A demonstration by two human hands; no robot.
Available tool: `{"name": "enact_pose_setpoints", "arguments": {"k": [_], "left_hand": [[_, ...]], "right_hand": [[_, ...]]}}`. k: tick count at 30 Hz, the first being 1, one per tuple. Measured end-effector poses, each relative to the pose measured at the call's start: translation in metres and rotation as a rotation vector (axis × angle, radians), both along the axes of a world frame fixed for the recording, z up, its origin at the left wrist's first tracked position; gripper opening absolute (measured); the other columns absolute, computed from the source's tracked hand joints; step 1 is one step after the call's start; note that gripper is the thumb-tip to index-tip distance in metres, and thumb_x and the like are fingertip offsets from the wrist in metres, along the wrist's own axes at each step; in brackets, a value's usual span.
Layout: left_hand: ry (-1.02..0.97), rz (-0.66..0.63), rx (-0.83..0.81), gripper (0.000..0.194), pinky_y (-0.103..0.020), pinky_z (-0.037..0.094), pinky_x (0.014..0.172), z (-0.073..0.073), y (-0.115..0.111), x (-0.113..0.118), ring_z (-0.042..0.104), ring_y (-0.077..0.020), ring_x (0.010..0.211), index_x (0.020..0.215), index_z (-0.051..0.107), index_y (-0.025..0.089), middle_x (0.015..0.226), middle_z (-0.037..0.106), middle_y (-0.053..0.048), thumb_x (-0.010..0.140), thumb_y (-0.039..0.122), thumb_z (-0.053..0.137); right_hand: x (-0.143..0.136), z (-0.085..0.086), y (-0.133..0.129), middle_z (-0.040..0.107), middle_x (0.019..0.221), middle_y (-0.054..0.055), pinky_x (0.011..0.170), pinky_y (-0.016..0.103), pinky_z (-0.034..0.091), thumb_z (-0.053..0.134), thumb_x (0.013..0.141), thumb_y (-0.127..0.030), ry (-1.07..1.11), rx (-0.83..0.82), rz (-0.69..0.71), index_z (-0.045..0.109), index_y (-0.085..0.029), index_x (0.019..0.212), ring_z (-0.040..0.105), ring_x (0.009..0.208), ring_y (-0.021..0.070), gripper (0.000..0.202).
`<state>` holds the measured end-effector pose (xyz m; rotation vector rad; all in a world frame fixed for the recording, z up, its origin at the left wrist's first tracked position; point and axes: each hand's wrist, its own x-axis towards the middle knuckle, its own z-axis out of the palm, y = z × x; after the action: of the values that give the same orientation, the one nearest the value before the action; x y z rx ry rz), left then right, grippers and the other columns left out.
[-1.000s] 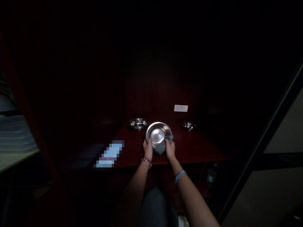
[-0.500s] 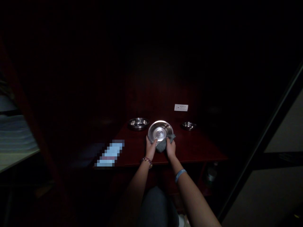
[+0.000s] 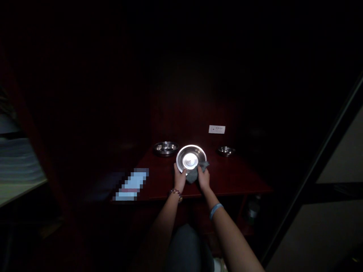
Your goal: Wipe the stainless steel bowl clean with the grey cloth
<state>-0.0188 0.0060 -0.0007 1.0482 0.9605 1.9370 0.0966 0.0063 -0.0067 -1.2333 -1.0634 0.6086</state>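
Note:
A shiny metal bowl (image 3: 190, 160) is held up over the dark red table (image 3: 227, 181), its inside facing me. My left hand (image 3: 179, 178) grips the lower left rim, thumb on the inner side. At the lower right rim, my right hand (image 3: 203, 177) is closed on a grey-green cloth (image 3: 193, 175), pressing it against the bowl. Part of the cloth sticks out past the right thumb. The fingers behind the bowl are hidden.
Behind on the left lies a wider metal bowl (image 3: 166, 149); a small metal bowl (image 3: 226, 151) is at the right. A white socket panel (image 3: 217, 129) is on the back wall. Below right stands a bottle (image 3: 252, 211). Stacked plates (image 3: 19, 160) are far left.
The held bowl and both hands have shifted very slightly left, and the bowl has tilted a little, so its bottom now reflects brighter light.

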Motion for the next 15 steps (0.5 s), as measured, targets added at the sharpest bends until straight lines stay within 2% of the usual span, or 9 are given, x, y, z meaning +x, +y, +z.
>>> {"name": "enact_pose_setpoints", "arguments": {"k": [6,15], "left_hand": [[-0.006,-0.019,-0.011,0.046,-0.032,0.046,0.099,0.0014,0.0005,-0.0008,0.062,-0.022,0.11,0.118,0.058,0.02,0.119,0.065,-0.008,0.072,0.017,0.064],[-0.079,-0.022,-0.019,0.039,-0.028,0.048,0.091,0.0082,-0.0026,-0.0005,0.064,-0.0185,0.1,0.112,0.065,0.015,0.113,0.069,-0.011,0.075,0.023,0.061]], "right_hand": [[0.0003,0.0012,0.0001,0.075,0.093,0.01,0.076,0.029,0.051,0.054,0.083,-0.037,0.034,0.008,0.005,0.069,-0.016,0.089,0.07,0.091,0.025,0.027],[0.001,-0.0022,0.005,0.075,0.094,0.01,0.076,0.028,0.051,0.055,0.078,-0.042,0.164,0.035,-0.007,0.069,-0.016,0.091,0.069,0.09,0.0248,0.033]]}}
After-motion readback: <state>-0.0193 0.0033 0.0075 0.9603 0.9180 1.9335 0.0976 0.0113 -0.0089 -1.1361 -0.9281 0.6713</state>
